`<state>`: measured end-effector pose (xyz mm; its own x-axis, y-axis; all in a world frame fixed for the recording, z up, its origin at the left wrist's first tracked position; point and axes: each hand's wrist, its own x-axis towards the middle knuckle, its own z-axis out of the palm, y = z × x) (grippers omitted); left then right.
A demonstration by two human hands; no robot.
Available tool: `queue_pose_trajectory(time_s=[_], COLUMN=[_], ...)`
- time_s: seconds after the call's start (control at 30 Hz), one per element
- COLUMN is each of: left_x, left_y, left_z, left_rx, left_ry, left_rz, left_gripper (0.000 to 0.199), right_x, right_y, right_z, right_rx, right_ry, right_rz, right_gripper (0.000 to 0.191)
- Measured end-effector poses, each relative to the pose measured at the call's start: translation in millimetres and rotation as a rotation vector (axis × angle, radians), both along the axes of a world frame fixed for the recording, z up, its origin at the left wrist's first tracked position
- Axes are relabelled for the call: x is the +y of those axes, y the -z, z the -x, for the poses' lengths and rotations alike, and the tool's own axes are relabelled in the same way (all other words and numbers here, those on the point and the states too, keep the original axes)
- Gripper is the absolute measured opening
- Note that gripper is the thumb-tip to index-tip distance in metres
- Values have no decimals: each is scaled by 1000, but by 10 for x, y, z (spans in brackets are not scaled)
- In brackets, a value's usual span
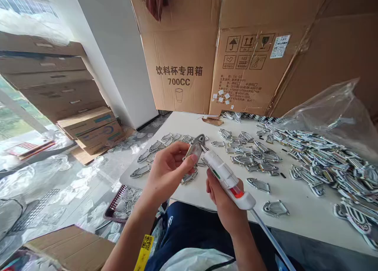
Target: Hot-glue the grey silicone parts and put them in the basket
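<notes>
You are gripping a gray looped piece [194, 149] between the thumb and fingers of your left hand [173, 169] above the near half of a white worktop [298, 219], while your right hand [226, 202] is grasping a white handheld tool [226, 177] with a red part. The tool is pointing far and left, its narrow tip meeting or nearly meeting the piece's right side; whether they are touching, you cannot tell from this view. A pale cord [273, 239] is trailing from the tool's rear toward the near right.

Scattered matching pieces [243, 158] are lying beyond your hands, and a dense heap [333, 164] is covering much of the worktop's right side, partly beneath a clear plastic bag [333, 109]. A torn cardboard scrap [212, 121] is resting near the far edge, before large printed cardboard [180, 46]. Left of the worktop, a dark red basket [110, 215] is holding more pieces.
</notes>
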<state>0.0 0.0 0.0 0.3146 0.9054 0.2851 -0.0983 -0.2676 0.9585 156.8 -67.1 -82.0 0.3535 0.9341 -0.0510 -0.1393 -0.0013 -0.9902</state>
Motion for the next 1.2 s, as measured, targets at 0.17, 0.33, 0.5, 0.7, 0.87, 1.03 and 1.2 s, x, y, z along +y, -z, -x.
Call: queue_pose_trajectory(time_s=[0.17, 0.33, 0.5, 0.7, 0.87, 1.03, 1.2], left_x=[-7, -33, -13, 73, 69, 71, 128], left_y=[25, 41, 55, 70, 69, 94, 104], left_z=[6, 3, -6, 104, 103, 65, 59], left_rx=[16, 57, 217, 474, 412, 92, -112], left_ry=[-31, -89, -261, -365, -329, -215, -71], left_rz=[-13, -76, -392, -810, -670, -157, 45], left_gripper=[15, 12, 3, 14, 9, 14, 22], right_x=[-19, -3, 2, -20, -11, -29, -29], right_y=[-9, -44, -122, -157, -170, -226, -171], right_z=[0, -16, -29, -53, -96, -152, -201], right_rx=[5, -6, -41, -60, -53, 82, 161], right_ry=[-32, -38, -38, -41, -107, -157, -171], right_rz=[21, -20, -45, -59, -29, -96, -290], right_gripper=[63, 61, 64, 57, 53, 54, 42])
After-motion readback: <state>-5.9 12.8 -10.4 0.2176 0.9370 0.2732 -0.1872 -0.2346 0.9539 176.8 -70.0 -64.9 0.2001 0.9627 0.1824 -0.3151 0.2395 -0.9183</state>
